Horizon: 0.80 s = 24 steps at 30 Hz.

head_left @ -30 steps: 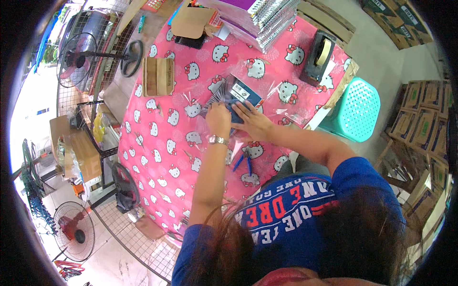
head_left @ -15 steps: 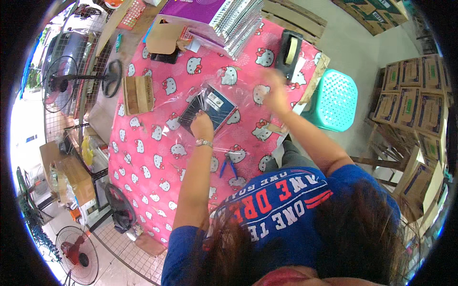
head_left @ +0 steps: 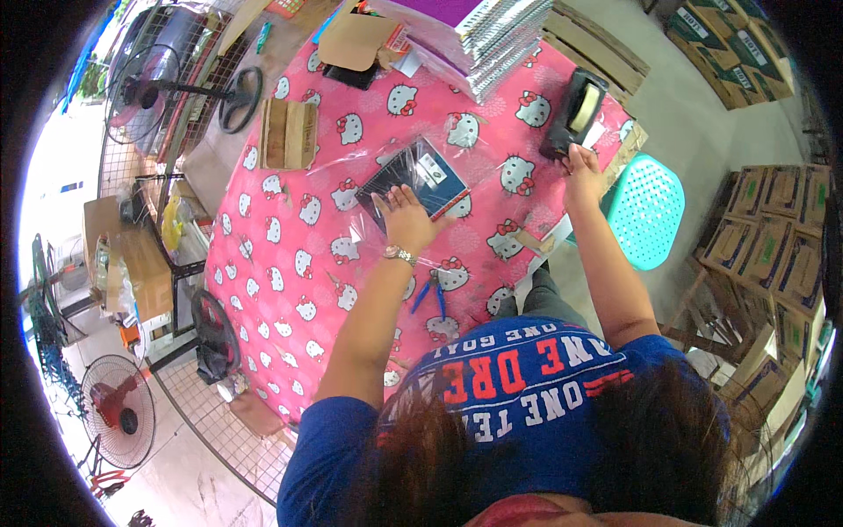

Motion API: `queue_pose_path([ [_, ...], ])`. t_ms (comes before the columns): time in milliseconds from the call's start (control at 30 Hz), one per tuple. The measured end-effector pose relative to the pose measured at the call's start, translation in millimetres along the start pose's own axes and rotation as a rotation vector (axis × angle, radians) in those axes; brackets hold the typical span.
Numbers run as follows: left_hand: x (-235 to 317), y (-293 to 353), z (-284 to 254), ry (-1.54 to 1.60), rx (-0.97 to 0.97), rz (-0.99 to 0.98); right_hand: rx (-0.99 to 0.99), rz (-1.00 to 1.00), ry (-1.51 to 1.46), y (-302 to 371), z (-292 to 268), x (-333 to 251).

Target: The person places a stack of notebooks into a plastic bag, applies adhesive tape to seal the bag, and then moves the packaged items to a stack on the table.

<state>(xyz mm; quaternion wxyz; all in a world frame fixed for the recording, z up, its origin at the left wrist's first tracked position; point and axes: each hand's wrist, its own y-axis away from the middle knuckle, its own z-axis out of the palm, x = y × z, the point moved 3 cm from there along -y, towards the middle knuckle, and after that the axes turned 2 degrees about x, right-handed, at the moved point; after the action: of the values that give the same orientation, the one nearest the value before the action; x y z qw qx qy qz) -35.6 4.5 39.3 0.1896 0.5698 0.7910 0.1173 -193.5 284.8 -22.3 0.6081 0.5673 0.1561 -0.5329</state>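
Observation:
A dark blue notebook with a white label lies at a slant on the table, under a loose sheet of clear plastic film. My left hand rests flat on its near side, fingers spread over the film. At the table's right side stands a black tape dispenser with a pale roll of tape. The fingers of my right hand are bent together at its near end; whatever they pinch is too small to make out. Blue-handled pliers or cutters lie nearer to me.
The table wears a pink cartoon-cat cover. A wooden block sits at the left, an open cardboard box and a tall stack of spiral notebooks at the back. A turquoise stool stands by the right edge.
My right hand has come down and back to the dispenser's near end. My left hand has opened from a closed grip to lie flat on the notebook. The whole view has shifted.

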Motion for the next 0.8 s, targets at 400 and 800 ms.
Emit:
queue_pose_path([
  [400, -15, 6, 37, 0.133, 0.158, 0.008, -0.956, 0.609, 0.142, 98, 115, 67],
  [800, -22, 21, 63, 0.348, 0.479, 0.041, -1.879, -0.719, 1.799, 108, 246, 114],
])
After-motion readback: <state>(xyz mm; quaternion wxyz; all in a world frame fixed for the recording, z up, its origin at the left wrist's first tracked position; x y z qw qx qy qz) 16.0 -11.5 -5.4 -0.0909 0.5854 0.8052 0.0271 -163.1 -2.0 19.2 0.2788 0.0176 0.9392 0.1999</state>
